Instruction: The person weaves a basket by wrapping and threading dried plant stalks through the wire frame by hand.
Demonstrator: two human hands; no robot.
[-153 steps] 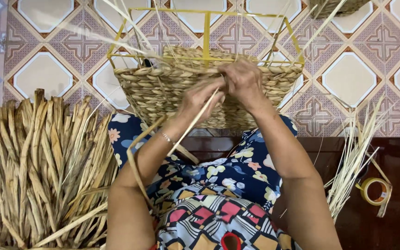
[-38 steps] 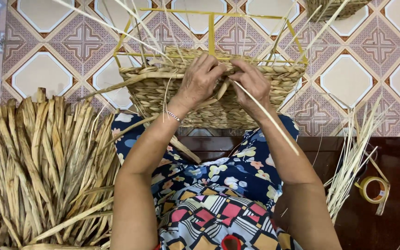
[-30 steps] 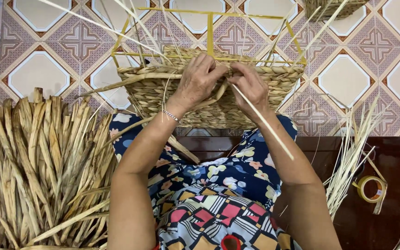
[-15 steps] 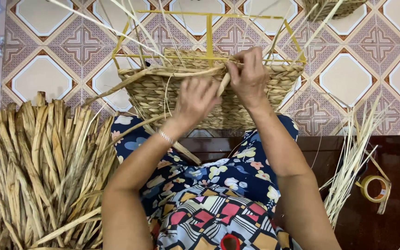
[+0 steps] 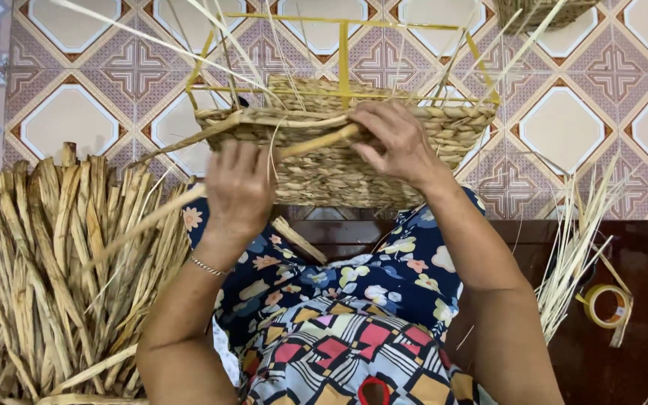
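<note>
Two hands at half-woven basket (image 5: 331, 161) on yellow frame (image 5: 343, 52), resting against knees over patterned tile floor (image 5: 69, 112). Right hand (image 5: 399, 146) pinches flat strand (image 5: 316, 142) at basket rim. Left hand (image 5: 240, 191) closed around same strand lower down, in front of basket wall. Hands apart. Dried-reed bundle (image 5: 46, 270) at left; thin stalks (image 5: 575, 240) and tape roll (image 5: 603, 306) at right.

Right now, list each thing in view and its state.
Basket: half-woven, yellow frame bare above the weave.
Strand: flat, across the basket's front.
Left hand: closed on the strand.
Right hand: pinching the strand at the rim.
Reed pile: loose, heaped.
Tape roll: lying flat.
</note>
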